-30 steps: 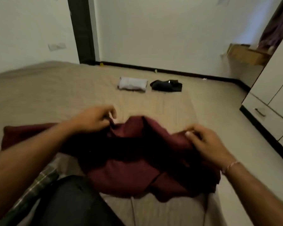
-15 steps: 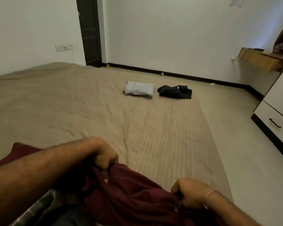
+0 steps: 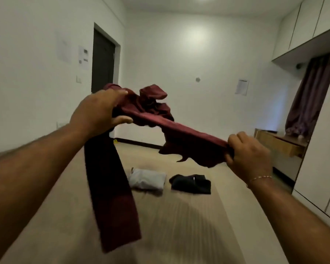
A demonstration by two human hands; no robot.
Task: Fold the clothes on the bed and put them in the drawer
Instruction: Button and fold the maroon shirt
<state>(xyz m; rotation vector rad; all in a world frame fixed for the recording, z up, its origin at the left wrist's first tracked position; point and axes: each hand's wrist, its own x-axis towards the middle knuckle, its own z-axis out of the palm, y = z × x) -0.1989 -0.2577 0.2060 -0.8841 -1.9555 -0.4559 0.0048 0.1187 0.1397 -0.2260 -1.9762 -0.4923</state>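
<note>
Maroon garment point(image 3: 147, 119) hangs in the air in front of me, stretched between both hands above the bed point(image 3: 179, 225). My left hand point(image 3: 99, 111) grasps one end of it up high, fingers over the top of the cloth and thumb beneath, so the fabric is clamped between them. My right hand point(image 3: 248, 151) sits lower and further right, fingers curled tight around the other end of the same edge. Between the two hands the edge runs taut as a slanting band, dropping from left to right. Behind that band the cloth bunches up in a loose lump near my left hand, and a ragged flap hangs down near my right. From under my left hand a long strip of the garment dangles straight down toward the bed, its lower end blurred. I cannot tell whether it touches the cover.

On the bed beyond, I see a folded pale grey garment point(image 3: 147, 180) and, just beside it on the right, a folded black garment point(image 3: 191, 183); the two lie apart from each other and well apart from the cloth I hold. A thin bracelet point(image 3: 259, 179) circles my right wrist. At the far right a wooden drawer point(image 3: 280, 143) stands pulled out next to the white wardrobe point(image 3: 320, 149), with a dark curtain point(image 3: 309, 92) hanging above it. A dark door point(image 3: 103, 61) is in the left wall.
</note>
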